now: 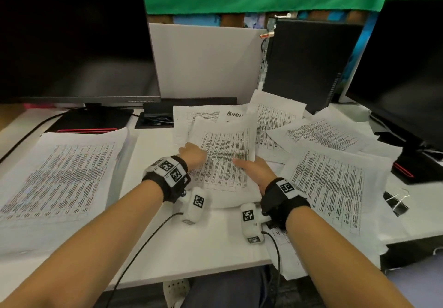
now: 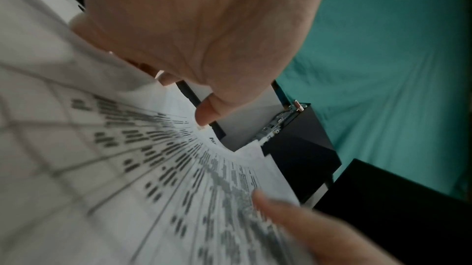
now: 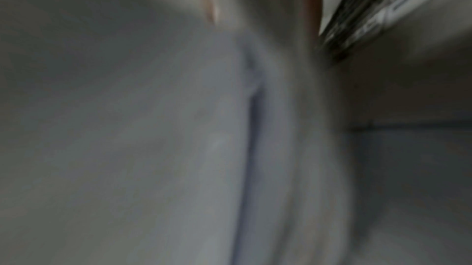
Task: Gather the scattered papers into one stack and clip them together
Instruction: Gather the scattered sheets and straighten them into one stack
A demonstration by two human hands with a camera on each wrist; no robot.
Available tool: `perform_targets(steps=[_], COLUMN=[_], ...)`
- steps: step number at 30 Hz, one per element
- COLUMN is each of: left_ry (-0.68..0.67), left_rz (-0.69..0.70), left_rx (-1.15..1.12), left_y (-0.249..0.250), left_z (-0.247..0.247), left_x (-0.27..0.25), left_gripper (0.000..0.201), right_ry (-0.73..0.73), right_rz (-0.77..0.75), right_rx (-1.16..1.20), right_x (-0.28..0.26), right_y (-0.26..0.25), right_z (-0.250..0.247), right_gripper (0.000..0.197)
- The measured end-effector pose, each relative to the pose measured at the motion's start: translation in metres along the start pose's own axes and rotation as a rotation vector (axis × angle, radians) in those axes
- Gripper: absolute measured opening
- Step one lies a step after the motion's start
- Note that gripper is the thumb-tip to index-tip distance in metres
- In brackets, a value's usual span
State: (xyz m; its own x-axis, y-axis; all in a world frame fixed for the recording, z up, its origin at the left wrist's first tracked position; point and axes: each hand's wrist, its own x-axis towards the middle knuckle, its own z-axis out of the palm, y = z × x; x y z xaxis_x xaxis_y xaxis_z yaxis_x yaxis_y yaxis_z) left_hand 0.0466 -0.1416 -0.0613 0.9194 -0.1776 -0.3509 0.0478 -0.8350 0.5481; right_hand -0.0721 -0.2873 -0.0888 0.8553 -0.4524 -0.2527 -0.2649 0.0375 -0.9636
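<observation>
Head view shows gathering underway: left hand (image 1: 193,153) and right hand (image 1: 254,167) both grasp a printed sheet (image 1: 225,154) mid-desk; loose papers (image 1: 328,178) lie right, a stack (image 1: 60,171) left; next, likely carry it to the stack; binder clip (image 1: 395,202) waits far right.

Bare forearms; black wristbands (image 1: 167,180), white marker-tagged camera pods (image 1: 196,204), black cables (image 1: 143,247)

left hand (image 1: 193,153): fingers curled, gripping | right hand (image 1: 254,168): thumb on top, gripping
</observation>
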Motion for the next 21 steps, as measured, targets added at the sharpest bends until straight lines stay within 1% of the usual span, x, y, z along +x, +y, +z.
perform_targets(steps=[2,3,4,6,7,9,10,12,14,17,18,21], left_ry=[-0.068,-0.057,-0.002,0.133,0.164,0.127,0.113,0.074,0.040,0.015,0.009,0.005], left_rz=[0.021,0.007,-0.029,-0.110,-0.124,-0.093,-0.061,-0.014,-0.001,0.024,0.025,0.043], left_rx=[-0.037,-0.062,-0.096,-0.083,-0.104,-0.197,-0.255,-0.347,-0.364,-0.272,-0.265,-0.237], left_y=[0.004,0.001,-0.002,-0.010,-0.016,-0.021,-0.021,-0.017,-0.013,-0.009,-0.008,0.004], left_z=[-0.009,-0.017,-0.026,-0.042,-0.048,-0.053,-0.054,-0.054,-0.050,-0.046,-0.045,-0.043], left_x=[0.005,0.013,0.023,0.046,0.061,0.088,0.092,0.089,0.083,0.086,0.087,0.064], left_gripper=[0.058,0.058,0.062,0.072,0.076,0.082,0.080,0.061,0.047,0.025,0.022,0.018], right_ry=[0.027,0.023,0.018,0.025,0.031,0.041,0.044,0.051,0.049,0.049,0.049,0.047], right_rz=[0.019,0.020,0.020,0.019,0.019,0.011,0.006,-0.008,-0.027,-0.043,-0.047,-0.054], right_rx=[0.022,0.046,0.055,0.050,0.045,0.053,0.051,0.035,0.024,0.019,0.023,0.034], right_x=[0.002,0.002,0.003,0.003,0.002,0.004,0.004,0.005,0.005,0.004,0.005,0.003], right_y=[0.002,0.005,0.006,0.009,0.008,0.009,0.009,0.011,0.012,0.011,0.011,0.012], right_z=[-0.004,-0.006,-0.007,-0.008,-0.007,-0.007,-0.007,-0.006,-0.005,-0.006,-0.006,-0.007], right_gripper=[0.046,0.043,0.042,0.043,0.043,0.043,0.043,0.045,0.044,0.042,0.042,0.043])
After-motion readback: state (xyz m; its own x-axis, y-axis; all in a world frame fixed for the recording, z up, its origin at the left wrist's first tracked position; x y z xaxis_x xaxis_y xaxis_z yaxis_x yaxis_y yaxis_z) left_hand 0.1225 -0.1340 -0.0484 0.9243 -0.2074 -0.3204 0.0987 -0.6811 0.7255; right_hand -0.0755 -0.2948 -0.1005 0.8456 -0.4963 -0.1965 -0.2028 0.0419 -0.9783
